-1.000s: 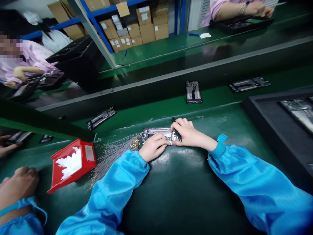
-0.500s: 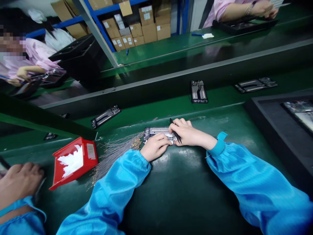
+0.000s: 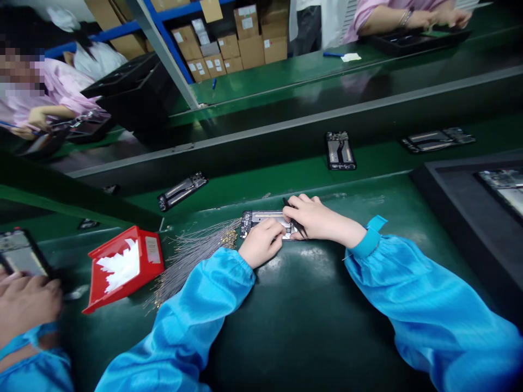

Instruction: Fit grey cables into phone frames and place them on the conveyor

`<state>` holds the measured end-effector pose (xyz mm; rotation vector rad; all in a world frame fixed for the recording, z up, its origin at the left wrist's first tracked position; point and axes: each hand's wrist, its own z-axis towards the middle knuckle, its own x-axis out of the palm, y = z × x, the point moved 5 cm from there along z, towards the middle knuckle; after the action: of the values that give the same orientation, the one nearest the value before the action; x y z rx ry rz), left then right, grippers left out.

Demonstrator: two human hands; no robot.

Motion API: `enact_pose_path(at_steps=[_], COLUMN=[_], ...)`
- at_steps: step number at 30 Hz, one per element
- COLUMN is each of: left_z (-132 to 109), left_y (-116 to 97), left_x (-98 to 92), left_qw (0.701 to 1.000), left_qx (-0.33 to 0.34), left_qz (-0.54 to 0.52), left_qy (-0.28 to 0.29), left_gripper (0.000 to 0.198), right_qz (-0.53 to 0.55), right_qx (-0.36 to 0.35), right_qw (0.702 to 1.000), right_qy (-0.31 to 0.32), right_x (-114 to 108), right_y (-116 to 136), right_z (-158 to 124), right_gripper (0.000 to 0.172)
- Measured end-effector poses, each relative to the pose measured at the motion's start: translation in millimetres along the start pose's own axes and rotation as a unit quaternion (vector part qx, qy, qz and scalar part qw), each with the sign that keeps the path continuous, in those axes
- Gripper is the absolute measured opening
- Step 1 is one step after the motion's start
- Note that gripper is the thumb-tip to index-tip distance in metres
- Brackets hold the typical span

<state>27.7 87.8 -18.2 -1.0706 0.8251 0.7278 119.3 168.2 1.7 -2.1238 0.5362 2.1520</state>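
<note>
An opened phone (image 3: 263,216) with its inner parts bare lies flat on the green bench. My left hand (image 3: 263,242) is closed at its near edge, the bent fingers and thumb bunched on the phone; anything small between the tips is hidden. My right hand (image 3: 321,219) grips black tweezers (image 3: 301,228), their points down at the phone's right end. A bundle of thin grey cables (image 3: 200,247) with gold-coloured ends fans out left of the phone, partly behind my left sleeve.
A red bin (image 3: 154,256) holds white slips (image 3: 120,267). At far left, a co-worker's hand (image 3: 28,305) is by another opened phone (image 3: 22,253). More opened phones (image 3: 340,151) lie on the strip behind the bench. A black tray (image 3: 445,185) stands right. People sit beyond.
The phones on the strip behind have shifted right. The co-worker's opened phone has come into view at left. My left fingertips have shifted slightly; my right hand still holds the tweezers over the phone.
</note>
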Motion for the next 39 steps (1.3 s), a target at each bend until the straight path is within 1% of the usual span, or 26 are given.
enact_pose_path(at_steps=[7,13,17,20,22,25,27,29,31,32,33,35,37,39], left_z=[0,-1,-2,-3,-4,-5,-6,-6,-7,-7,-7,-7,-8,-9], left_y=[-1,-4,-4,-4,-4,-5,-5,-3,-2,-2,-1,-1,0,4], left_x=[-1.0,-4.1,-3.4,-3.7,-4.8,-7.6,-9.9,-12.1,-13.0,-12.7,-12.1,-10.8,-11.5,-16.1], left_qw=[1.0,0.998,0.998,0.998,0.998,0.997,0.997,0.996,0.996,0.996,0.996,0.996,0.996,0.994], left_qx=[0.005,0.042,0.048,0.043,0.044,0.051,0.051,0.046,0.038,0.033,0.029,0.021,0.012,-0.006], left_qz=[-0.014,-0.036,-0.032,-0.035,-0.041,-0.042,-0.032,-0.017,-0.005,0.0,0.005,0.014,0.03,0.065], left_qy=[0.0,0.002,0.002,-0.007,-0.017,-0.037,-0.052,-0.069,-0.083,-0.086,-0.087,-0.084,-0.081,-0.084], left_gripper=[0.014,0.014,0.014,0.014,0.014,0.014,0.014,0.015,0.015,0.016,0.016,0.016,0.015,0.015], right_qz=[-0.015,0.003,0.019,0.064,0.085,0.049,0.014,-0.012,-0.043,-0.061,-0.076,-0.081,-0.083,-0.082], right_qx=[0.029,0.073,0.078,0.061,0.038,0.0,-0.012,0.001,0.055,0.1,0.154,0.264,0.356,0.421], right_qw=[0.999,0.996,0.996,0.996,0.996,0.998,0.999,0.998,0.992,0.982,0.967,0.93,0.892,0.858], right_qy=[0.033,0.046,0.024,0.008,-0.003,-0.027,-0.04,-0.058,-0.108,-0.148,-0.189,-0.24,-0.266,-0.281], right_x=[-2,-1,2,4,5,4,4,5,3,0,-2,-4,-3,-4], right_y=[5,7,2,-3,-3,0,-2,-13,-37,-53,-71,-108,-140,-163], right_z=[3,5,5,3,1,1,2,4,4,2,-1,-12,-23,-33], right_gripper=[0.026,0.026,0.027,0.026,0.028,0.038,0.039,0.037,0.036,0.035,0.034,0.033,0.036,0.043])
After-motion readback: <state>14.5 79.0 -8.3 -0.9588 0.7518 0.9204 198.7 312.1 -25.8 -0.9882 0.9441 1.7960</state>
